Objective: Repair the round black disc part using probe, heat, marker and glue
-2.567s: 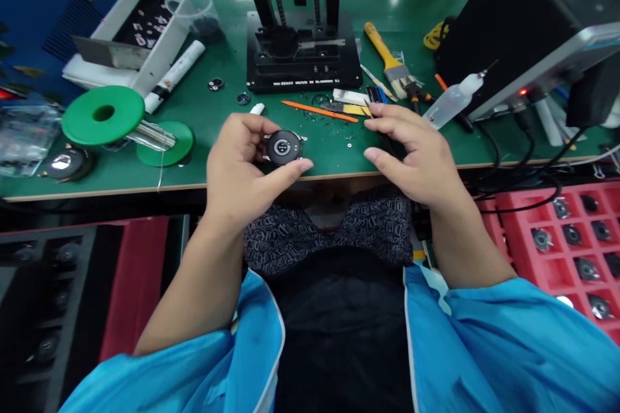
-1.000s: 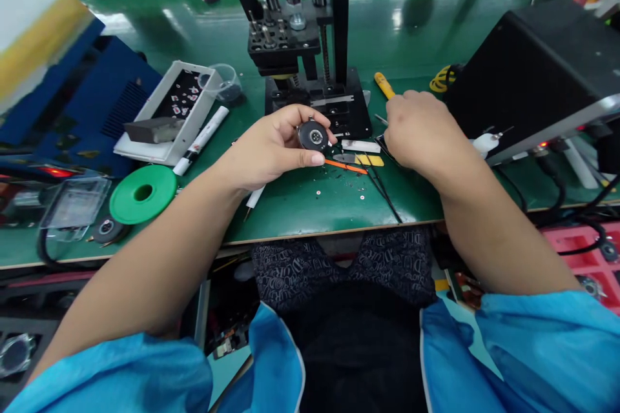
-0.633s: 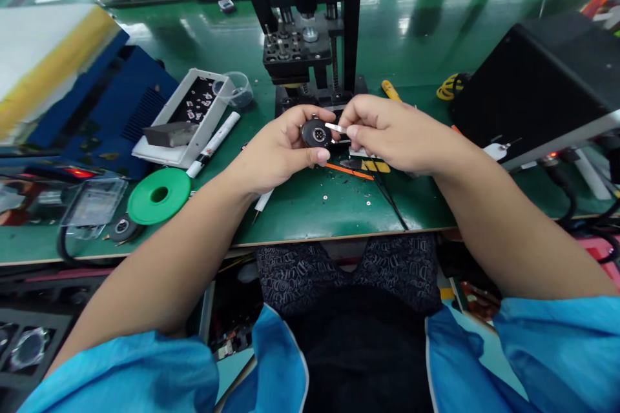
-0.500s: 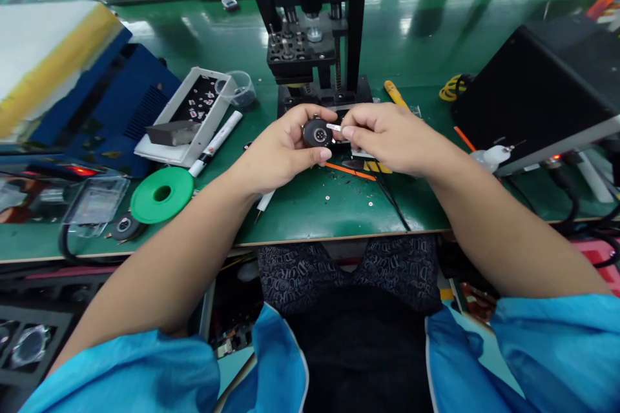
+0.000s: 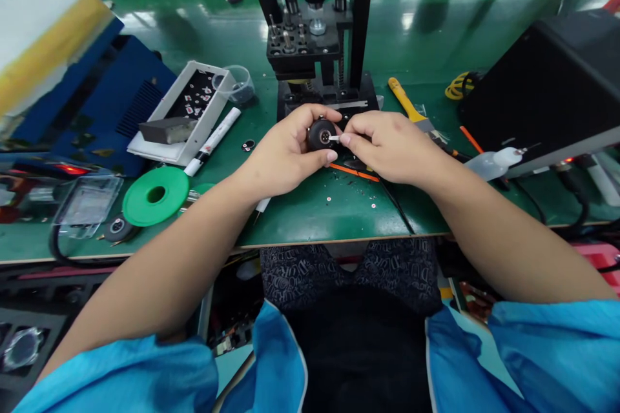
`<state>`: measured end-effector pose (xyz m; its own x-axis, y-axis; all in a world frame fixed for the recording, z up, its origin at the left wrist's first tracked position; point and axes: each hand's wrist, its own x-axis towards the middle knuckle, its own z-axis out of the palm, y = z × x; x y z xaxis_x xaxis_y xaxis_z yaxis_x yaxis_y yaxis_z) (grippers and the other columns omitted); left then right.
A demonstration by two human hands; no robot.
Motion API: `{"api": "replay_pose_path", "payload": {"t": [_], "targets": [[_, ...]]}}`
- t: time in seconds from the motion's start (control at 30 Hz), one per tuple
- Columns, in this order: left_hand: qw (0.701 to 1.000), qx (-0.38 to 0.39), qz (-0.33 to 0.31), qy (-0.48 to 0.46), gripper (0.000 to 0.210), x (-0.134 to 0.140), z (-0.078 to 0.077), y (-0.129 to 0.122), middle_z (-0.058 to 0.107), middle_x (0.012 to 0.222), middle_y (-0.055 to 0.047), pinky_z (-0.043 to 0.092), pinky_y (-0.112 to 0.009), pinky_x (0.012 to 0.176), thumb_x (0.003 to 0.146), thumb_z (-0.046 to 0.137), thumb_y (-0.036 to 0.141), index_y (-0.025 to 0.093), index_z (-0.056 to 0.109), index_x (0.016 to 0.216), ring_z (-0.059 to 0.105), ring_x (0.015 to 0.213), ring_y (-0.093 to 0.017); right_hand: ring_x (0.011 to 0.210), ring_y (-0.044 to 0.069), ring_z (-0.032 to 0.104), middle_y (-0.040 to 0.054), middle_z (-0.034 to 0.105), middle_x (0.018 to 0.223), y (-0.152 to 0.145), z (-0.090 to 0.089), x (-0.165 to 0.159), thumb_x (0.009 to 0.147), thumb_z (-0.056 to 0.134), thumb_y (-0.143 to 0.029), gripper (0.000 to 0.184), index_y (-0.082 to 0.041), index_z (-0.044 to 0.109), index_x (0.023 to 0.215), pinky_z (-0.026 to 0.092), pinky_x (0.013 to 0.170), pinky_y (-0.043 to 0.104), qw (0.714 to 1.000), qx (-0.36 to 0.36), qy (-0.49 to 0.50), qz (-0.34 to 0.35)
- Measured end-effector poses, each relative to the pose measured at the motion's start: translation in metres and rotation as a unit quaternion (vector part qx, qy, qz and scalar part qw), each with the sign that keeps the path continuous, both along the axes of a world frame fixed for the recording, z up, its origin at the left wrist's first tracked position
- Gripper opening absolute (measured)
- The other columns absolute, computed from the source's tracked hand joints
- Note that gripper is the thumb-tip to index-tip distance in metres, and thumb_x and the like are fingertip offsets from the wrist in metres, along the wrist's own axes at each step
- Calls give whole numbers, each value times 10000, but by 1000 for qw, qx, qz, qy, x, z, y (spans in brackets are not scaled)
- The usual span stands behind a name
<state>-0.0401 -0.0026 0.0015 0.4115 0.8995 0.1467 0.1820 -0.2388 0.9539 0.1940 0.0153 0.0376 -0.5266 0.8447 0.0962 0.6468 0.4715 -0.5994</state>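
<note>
My left hand [image 5: 289,150] is closed round the edge of a round black smartwatch body [image 5: 316,133], its back with the round sensor window facing up. Pinched between the thumb and forefinger of my right hand [image 5: 391,143] is a small white strip [image 5: 334,138]. The strip's free end lies at the sensor window; whether it touches cannot be made out. Both hands hover over the bench just in front of a black hand press [image 5: 314,64]. Below them lie orange tweezers [image 5: 356,173], partly covered by my right hand.
On the left are a white box of small parts [image 5: 177,110], a clear cup [image 5: 238,85], a marker [image 5: 213,141], a green spool [image 5: 133,197] and another watch body [image 5: 119,228]. To the right lie a yellow-handled scraper [image 5: 405,98], a dropper bottle [image 5: 489,164] and a black box [image 5: 527,90].
My right hand has brought the white strip from the watch body's upper edge down to its sensor window. My left hand keeps its hold. The view has shifted slightly.
</note>
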Motion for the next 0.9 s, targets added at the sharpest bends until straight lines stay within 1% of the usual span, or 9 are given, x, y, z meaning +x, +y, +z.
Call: {"api": "replay_pose_path", "payload": {"t": [0.23,0.33,0.47,0.57,0.67,0.73,0.8,0.83,0.9], "targets": [[1000,2,0,4,613,1,-1,-1,731,1341,-79,668,-491,1111,833,866,306,265,617,1392,742,1257,-302,920,258,659,44,726,876,1,-2,2,1095,604,-335,272,-245,732,872,404,841,408,1000,17,-15,-10],[1000,22,0,8,614,2,-4,0,730,1410,-97,645,-528,1194,843,850,310,253,621,1409,740,1328,-322,938,263,673,55,749,917,1,-2,2,1093,605,-329,271,-239,749,882,417,850,412,999,20,-24,-6],[997,67,22,39,587,3,-7,0,719,1484,-124,551,-615,1329,867,821,317,239,641,1420,694,1456,-364,986,278,689,79,772,1003,1,-3,3,1097,591,-320,264,-233,764,917,433,878,420,999,31,-36,0],[994,87,33,64,576,4,-9,-1,723,1493,-118,544,-641,1335,880,799,306,247,644,1432,678,1484,-374,1013,288,685,88,770,1031,0,-4,2,1097,591,-308,247,-234,767,940,434,899,425,997,53,-48,-2],[993,86,35,73,593,3,-10,-3,729,1471,-94,636,-602,1212,874,800,291,278,641,1445,731,1360,-353,994,284,672,83,757,1018,0,-5,1,1105,608,-331,248,-238,758,932,414,879,417,997,59,-52,-4],[995,69,25,74,615,3,-10,-3,739,1434,-75,682,-575,1091,872,812,299,301,630,1460,779,1086,-288,959,272,657,73,752,1000,-1,-6,0,1103,644,-376,259,-239,750,910,394,847,405,997,53,-48,-8],[995,53,12,79,623,2,-11,-3,757,1365,-55,691,-562,1013,879,822,314,317,621,1469,743,871,-224,921,254,641,61,750,978,-1,-6,0,1092,681,-413,277,-236,740,887,376,820,392,998,44,-43,-13],[995,54,7,84,616,2,-10,-3,765,1332,-50,688,-558,1005,880,826,320,318,623,1462,740,861,-224,904,244,632,57,752,968,-2,-7,-1,1086,696,-423,284,-234,734,878,369,808,387,998,39,-40,-15],[993,71,5,93,586,1,-9,-3,775,1308,-56,670,-557,1055,878,832,319,307,637,1431,775,1031,-284,873,226,612,50,754,945,-2,-7,-1,1076,719,-431,299,-228,721,857,357,785,378,999,30,-38,-16]]}}
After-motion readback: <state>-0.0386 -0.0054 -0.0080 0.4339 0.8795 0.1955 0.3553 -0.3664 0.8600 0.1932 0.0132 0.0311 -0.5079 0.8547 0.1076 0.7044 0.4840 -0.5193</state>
